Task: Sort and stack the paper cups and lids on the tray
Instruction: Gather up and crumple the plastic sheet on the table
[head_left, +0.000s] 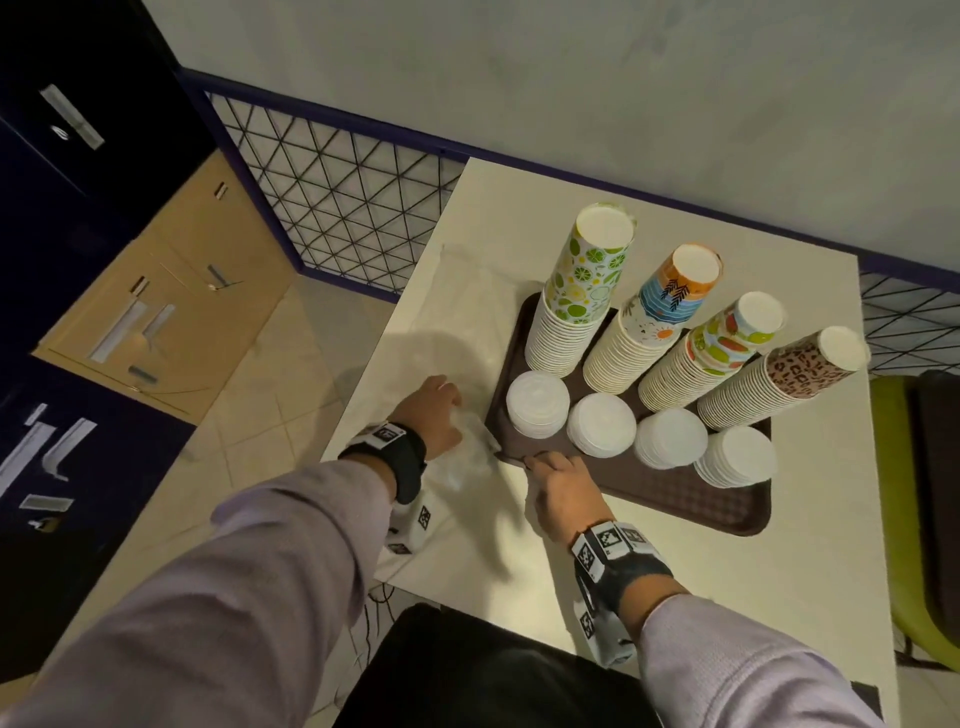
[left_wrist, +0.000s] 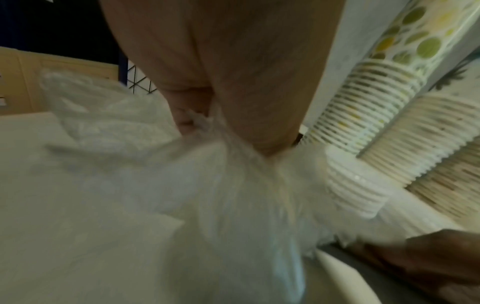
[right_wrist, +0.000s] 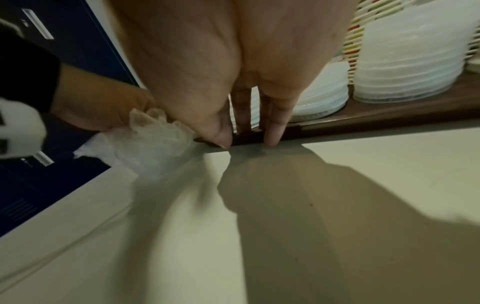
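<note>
A brown tray (head_left: 675, 499) holds a back row of upside-down paper cup stacks: lime-print (head_left: 582, 291), orange-and-blue (head_left: 654, 317), fruit-print (head_left: 711, 348) and leopard-print (head_left: 779, 379). In front of them stand several stacks of white lids (head_left: 601, 423). My left hand (head_left: 457, 426) grips a crumpled clear plastic bag (head_left: 467, 457) at the tray's near-left corner; the left wrist view shows the bag (left_wrist: 207, 185) bunched under my fingers. My right hand (head_left: 545, 462) pinches the tray's front rim (right_wrist: 389, 115) near that corner, thumb and fingertips (right_wrist: 272, 139) on its edge.
The tray sits on a white table (head_left: 675, 597) whose left edge is close to my left hand. More clear plastic (head_left: 457, 312) lies flat on the table left of the tray. A wire-mesh rail runs behind, dark lockers stand at the left, and a green chair (head_left: 893, 493) is at the right.
</note>
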